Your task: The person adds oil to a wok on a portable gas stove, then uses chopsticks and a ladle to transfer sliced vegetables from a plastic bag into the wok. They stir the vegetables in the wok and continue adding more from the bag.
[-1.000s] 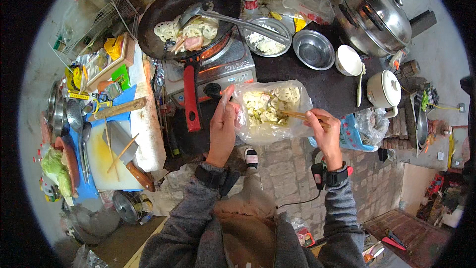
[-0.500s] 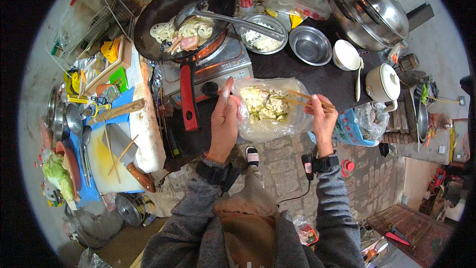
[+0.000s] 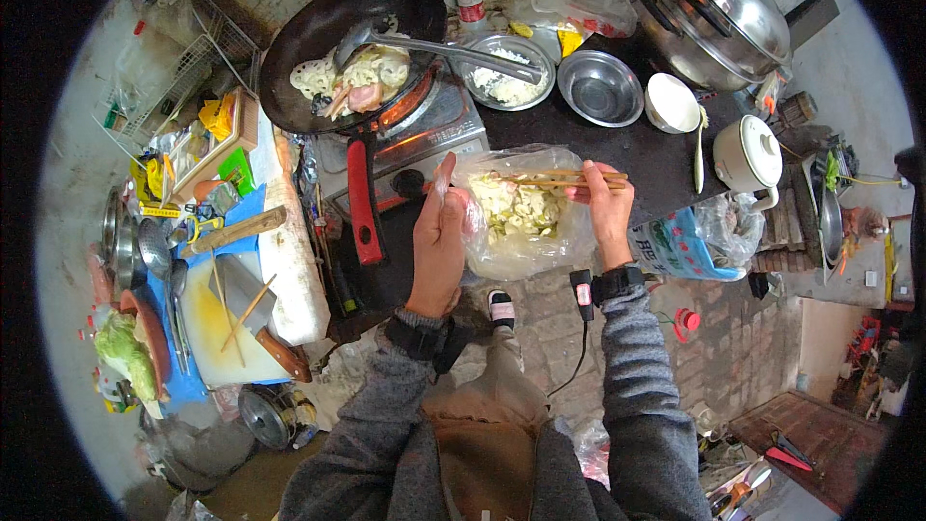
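Observation:
My left hand [image 3: 439,241] is closed on the left side of a clear plastic bag [image 3: 564,249], its thumb and fingers gripping the film. Pale yellow chopped food [image 3: 521,210] fills the bag, whose mouth is spread. From the right, my right hand [image 3: 605,212] grips a pair of wooden chopsticks [image 3: 540,178], whose tips reach into the bag over the food. Beyond my left hand, a black wok [image 3: 299,34] on the cooker holds lotus root slices [image 3: 313,77] and pink meat pieces [image 3: 361,97]. A metal spatula [image 3: 463,54] rests across its rim.
The wok's red handle [image 3: 363,198] points toward me beside my left wrist. Metal bowls [image 3: 600,87], a white bowl [image 3: 672,103] and a lidded cream pot [image 3: 748,154] line the dark counter. At left lie a cleaver [image 3: 241,287] and cutting board [image 3: 198,328].
My right hand has moved slightly left and up, bringing the chopsticks to a flatter angle across the bag. My left hand keeps its hold on the bag, and the whole view has shifted a little.

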The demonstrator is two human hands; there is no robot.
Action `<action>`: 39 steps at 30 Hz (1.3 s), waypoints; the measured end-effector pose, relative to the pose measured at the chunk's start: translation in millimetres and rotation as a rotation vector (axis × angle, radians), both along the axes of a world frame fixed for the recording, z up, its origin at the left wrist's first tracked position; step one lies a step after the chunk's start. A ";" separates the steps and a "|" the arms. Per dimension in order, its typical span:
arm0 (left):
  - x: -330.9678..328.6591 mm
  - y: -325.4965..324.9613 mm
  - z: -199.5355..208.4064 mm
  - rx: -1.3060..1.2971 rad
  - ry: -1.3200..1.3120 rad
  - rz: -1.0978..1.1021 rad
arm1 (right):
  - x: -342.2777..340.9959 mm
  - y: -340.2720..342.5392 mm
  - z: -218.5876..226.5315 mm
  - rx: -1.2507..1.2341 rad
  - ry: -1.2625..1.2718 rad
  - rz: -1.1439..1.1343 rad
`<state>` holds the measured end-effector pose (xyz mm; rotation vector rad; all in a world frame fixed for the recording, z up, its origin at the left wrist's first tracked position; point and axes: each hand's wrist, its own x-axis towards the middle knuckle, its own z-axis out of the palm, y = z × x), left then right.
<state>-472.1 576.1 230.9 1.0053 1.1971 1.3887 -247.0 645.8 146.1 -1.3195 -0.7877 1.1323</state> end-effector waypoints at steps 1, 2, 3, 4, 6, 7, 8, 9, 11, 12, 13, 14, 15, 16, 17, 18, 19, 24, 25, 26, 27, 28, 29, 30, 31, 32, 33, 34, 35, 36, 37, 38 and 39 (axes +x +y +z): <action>-0.1 0.6 -0.4 0.000 -0.004 0.001 | 0.5 0.5 -1.0 -0.010 0.000 -0.002; -0.4 1.2 -1.0 -0.002 -0.004 0.005 | 1.8 0.8 -1.8 -0.027 0.025 -0.008; -0.9 1.6 -1.4 0.004 -0.009 0.003 | 3.8 0.7 -2.2 -0.027 0.000 -0.001; -1.4 1.9 -1.8 0.008 -0.009 0.005 | 6.4 0.3 -2.1 -0.034 0.002 0.003; -2.7 2.3 -1.9 0.007 0.001 0.006 | 12.3 -0.5 -1.1 -0.056 0.005 0.000; -3.3 2.2 -1.6 0.001 0.010 0.004 | 15.2 -1.7 -0.4 -0.071 0.006 -0.007; -3.8 2.6 -1.3 0.004 0.022 0.002 | 17.5 -2.3 0.3 -0.087 0.025 -0.022; -4.2 2.8 -0.9 -0.011 0.018 -0.001 | 19.4 -3.8 0.9 -0.091 0.017 -0.014; -4.9 3.0 0.0 -0.028 0.017 -0.005 | 22.2 -8.0 1.4 -0.106 0.064 -0.011; -5.2 3.1 0.4 -0.020 0.007 -0.010 | 23.1 -9.7 1.2 -0.125 0.040 -0.018; -5.5 3.4 0.6 -0.013 -0.002 -0.015 | 24.6 -11.6 1.0 -0.109 0.039 -0.014; -5.7 3.6 0.7 -0.005 -0.012 -0.021 | 26.6 -13.8 0.8 -0.108 0.056 -0.013; -6.0 3.9 0.6 -0.010 0.003 -0.020 | 28.0 -15.2 0.2 -0.113 0.086 -0.017; -6.4 4.1 0.4 -0.014 0.018 -0.020 | 30.4 -17.8 -0.1 -0.103 0.096 -0.025; -6.9 4.4 0.2 -0.015 0.037 -0.020 | 32.3 -19.6 -0.6 -0.105 0.085 -0.036; -7.1 4.4 -0.3 -0.008 0.035 -0.023 | 34.5 -21.1 -0.8 -0.103 0.089 -0.045; -7.3 4.3 -0.7 0.002 0.037 -0.026 | 37.4 -23.4 -0.4 -0.098 0.114 -0.055; -9.6 4.4 -2.5 0.028 0.026 -0.026 | 45.5 -33.2 6.3 -0.124 0.136 -0.101; -10.0 4.4 -2.9 0.038 0.018 -0.025 | 46.1 -35.2 8.6 -0.122 0.121 -0.100; -10.4 4.4 -3.2 0.049 0.009 -0.024 | 46.5 -36.7 11.1 -0.117 0.117 -0.099; -10.6 4.5 -3.6 0.051 0.031 -0.021 | 46.2 -37.4 13.5 -0.113 0.124 -0.106; -10.9 4.1 -4.0 0.053 0.052 -0.019 | 44.3 -38.0 14.9 -0.113 0.109 -0.108; -11.2 3.9 -4.4 0.051 0.074 -0.014 | 41.9 -37.9 16.2 -0.108 0.076 -0.092; -11.0 3.8 -5.0 0.056 0.054 -0.012 | 38.7 -37.2 16.9 -0.104 0.048 -0.086; -10.8 3.6 -5.5 0.055 0.035 -0.006 | 35.8 -36.4 17.4 -0.102 0.022 -0.079; -10.7 3.1 -6.0 0.053 0.016 -0.002 | 32.8 -34.8 17.5 -0.101 0.014 -0.072; -10.7 2.7 -6.4 0.055 0.023 0.001 | 30.9 -33.1 17.8 -0.095 -0.013 -0.070; -10.7 2.3 -6.6 0.057 0.030 0.002 | 29.6 -30.9 17.9 -0.103 -0.027 -0.076; -10.8 1.7 -6.8 0.052 0.039 0.006 | 28.9 -28.3 17.8 -0.108 -0.032 -0.085; -10.6 1.2 -6.9 0.053 0.030 0.004 | 28.4 -25.2 17.3 -0.124 -0.039 -0.087; -10.4 0.6 -6.8 0.048 0.023 0.004 | 27.9 -21.5 16.4 -0.134 -0.037 -0.092; -10.4 -0.2 -6.6 0.042 0.017 0.003 | 27.0 -17.6 14.9 -0.146 -0.035 -0.097; -10.4 -0.8 -6.3 0.043 0.021 0.004 | 25.4 -13.5 12.8 -0.147 -0.009 -0.090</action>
